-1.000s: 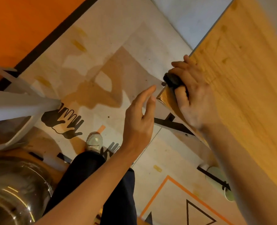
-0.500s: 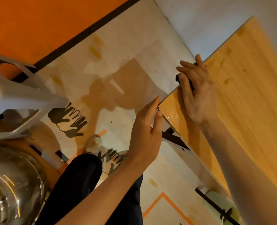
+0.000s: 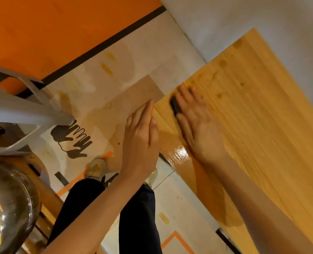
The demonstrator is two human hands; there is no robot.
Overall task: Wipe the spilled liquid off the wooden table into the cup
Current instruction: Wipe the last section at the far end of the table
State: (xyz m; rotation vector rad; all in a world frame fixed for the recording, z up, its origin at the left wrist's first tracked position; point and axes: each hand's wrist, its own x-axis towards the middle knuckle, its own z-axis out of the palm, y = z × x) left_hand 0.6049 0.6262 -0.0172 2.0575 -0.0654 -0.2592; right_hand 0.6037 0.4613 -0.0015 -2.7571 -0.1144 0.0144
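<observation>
My right hand (image 3: 199,129) lies flat on the honey-coloured wooden table (image 3: 262,116), close to its near left corner, with the fingers stretched out over a small black tool (image 3: 175,106) that I press against the wood just inside the left edge. The fingertips are blurred, so I cannot tell exactly how they sit on the tool; the thumb runs alongside it. Just below the heel of that hand a glossy wet patch of spilled liquid (image 3: 180,154) shines on the tabletop, hard against the table's edge near the corner. A darker damp stain spreads from there along the near edge, under my right forearm.

My left hand (image 3: 142,140) is held off the table, just beside its left edge, fingers straight and pressed together, thumb tucked along them, gripping nothing. Its fingertips reach up to the level of the black tool, with the table's edge between them.

No cup shows in the view. Below the hands are my dark trouser legs (image 3: 137,217) and a pale shoe (image 3: 97,166) on the printed floor. A grey plastic stool (image 3: 23,110) stands at the left, and a shiny metal bowl (image 3: 7,213) sits at the lower left.
</observation>
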